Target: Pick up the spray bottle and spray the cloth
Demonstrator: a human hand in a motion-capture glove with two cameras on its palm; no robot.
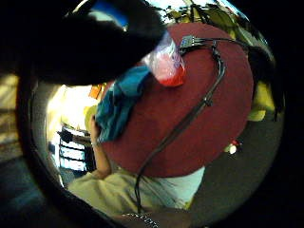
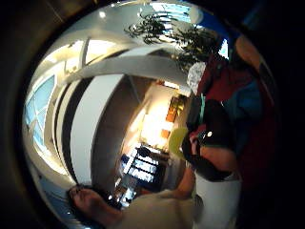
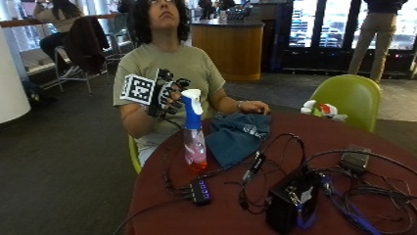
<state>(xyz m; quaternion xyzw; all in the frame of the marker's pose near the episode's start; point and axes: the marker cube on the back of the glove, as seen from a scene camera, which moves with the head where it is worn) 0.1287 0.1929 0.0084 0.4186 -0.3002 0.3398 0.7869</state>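
A spray bottle (image 3: 194, 134) with a blue-and-white head and red liquid in a clear body stands upright on the round dark red table (image 3: 228, 215), near its edge. My gloved right hand (image 3: 166, 93) is raised level with the bottle's head, its half-curled fingers right beside it; contact cannot be made out. In the little finger side palm view the glove (image 1: 95, 42) covers the top of the spray bottle (image 1: 166, 64). A crumpled blue cloth (image 3: 238, 134) lies on the table just beyond the bottle, with the bare left hand (image 3: 253, 106) resting on its far end.
Tangled black cables (image 3: 280, 161), a USB hub (image 3: 198, 191), a black box (image 3: 293, 200) and a small dark device (image 3: 355, 159) lie on the table's near side. A green chair (image 3: 348, 98) stands behind the table, with a white-and-red object (image 3: 319, 108) beside it.
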